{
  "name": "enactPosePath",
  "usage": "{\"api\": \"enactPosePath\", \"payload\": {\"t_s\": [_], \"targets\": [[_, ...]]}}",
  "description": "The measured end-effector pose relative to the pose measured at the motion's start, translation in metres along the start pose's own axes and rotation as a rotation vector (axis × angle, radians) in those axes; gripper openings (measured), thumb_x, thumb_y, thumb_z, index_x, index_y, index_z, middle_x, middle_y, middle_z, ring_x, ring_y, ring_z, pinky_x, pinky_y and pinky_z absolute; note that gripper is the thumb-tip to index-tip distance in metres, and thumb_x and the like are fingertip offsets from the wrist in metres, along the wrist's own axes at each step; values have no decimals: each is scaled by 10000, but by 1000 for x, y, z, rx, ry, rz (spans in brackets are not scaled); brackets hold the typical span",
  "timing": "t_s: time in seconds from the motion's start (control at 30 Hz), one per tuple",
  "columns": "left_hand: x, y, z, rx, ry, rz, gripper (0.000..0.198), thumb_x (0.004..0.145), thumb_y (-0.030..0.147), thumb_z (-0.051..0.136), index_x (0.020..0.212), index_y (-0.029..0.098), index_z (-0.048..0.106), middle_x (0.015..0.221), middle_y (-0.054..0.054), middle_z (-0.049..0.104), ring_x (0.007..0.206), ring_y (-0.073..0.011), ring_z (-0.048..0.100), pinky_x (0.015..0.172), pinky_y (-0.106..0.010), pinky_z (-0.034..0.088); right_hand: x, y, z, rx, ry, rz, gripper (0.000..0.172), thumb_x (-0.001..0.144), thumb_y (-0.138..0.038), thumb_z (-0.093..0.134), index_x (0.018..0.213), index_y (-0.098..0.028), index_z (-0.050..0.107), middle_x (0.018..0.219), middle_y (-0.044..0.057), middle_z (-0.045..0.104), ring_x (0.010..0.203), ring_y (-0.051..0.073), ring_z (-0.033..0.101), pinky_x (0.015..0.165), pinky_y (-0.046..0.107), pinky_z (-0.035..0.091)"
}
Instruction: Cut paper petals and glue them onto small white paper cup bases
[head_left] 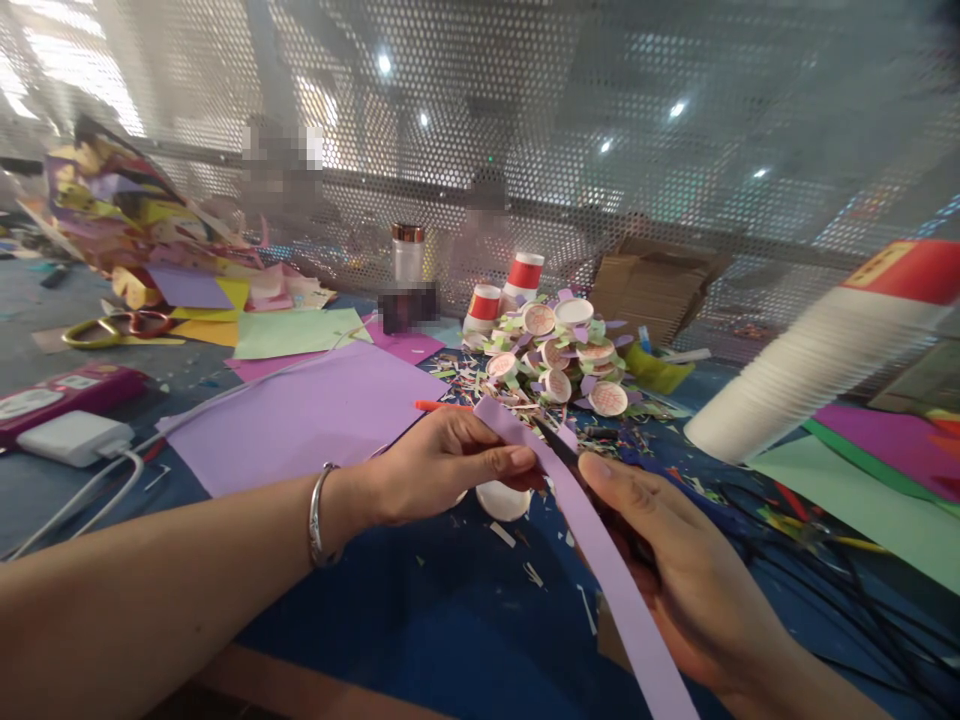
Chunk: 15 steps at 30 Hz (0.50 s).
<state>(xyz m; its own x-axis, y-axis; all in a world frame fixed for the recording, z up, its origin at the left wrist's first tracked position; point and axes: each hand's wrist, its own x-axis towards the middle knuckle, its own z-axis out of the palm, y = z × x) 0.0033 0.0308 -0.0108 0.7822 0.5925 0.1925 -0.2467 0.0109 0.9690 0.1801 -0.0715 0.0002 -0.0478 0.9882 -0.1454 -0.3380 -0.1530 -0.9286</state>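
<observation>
My left hand, a silver bangle on its wrist, pinches the upper end of a long purple paper strip between thumb and fingers. A small white paper cup shows just below that hand. My right hand is closed round a pair of scissors whose dark blades meet the strip near its top; the handles are hidden in the palm. The strip runs down past my right wrist toward the bottom edge. Paper scraps lie on the blue table under both hands.
A purple sheet lies left, with a red pen at its edge. A heap of decorated paper cups sits behind. A stack of white cups lies right over coloured sheets. Yellow scissors, charger, mesh screen behind.
</observation>
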Motion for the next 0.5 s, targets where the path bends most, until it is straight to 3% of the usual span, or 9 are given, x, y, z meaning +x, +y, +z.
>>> {"api": "enactPosePath", "payload": {"t_s": [0.27,0.5], "targets": [[1,0,1,-3,9,3,151,892,265,734,852,134,798,842,-43,795,783,-102,703,841,-219,553,0,0,1,-20,-3,-9,376,822,-502,785,685,-190,627,517,-84,328,451,51,129,374,191,96],[2,-1,1,-35,-8,0,170,880,293,754,841,134,799,836,-44,791,775,-101,702,825,-210,552,2,1,0,-81,54,-10,355,785,-508,805,718,-189,663,562,-67,353,472,57,208,400,186,224]]}}
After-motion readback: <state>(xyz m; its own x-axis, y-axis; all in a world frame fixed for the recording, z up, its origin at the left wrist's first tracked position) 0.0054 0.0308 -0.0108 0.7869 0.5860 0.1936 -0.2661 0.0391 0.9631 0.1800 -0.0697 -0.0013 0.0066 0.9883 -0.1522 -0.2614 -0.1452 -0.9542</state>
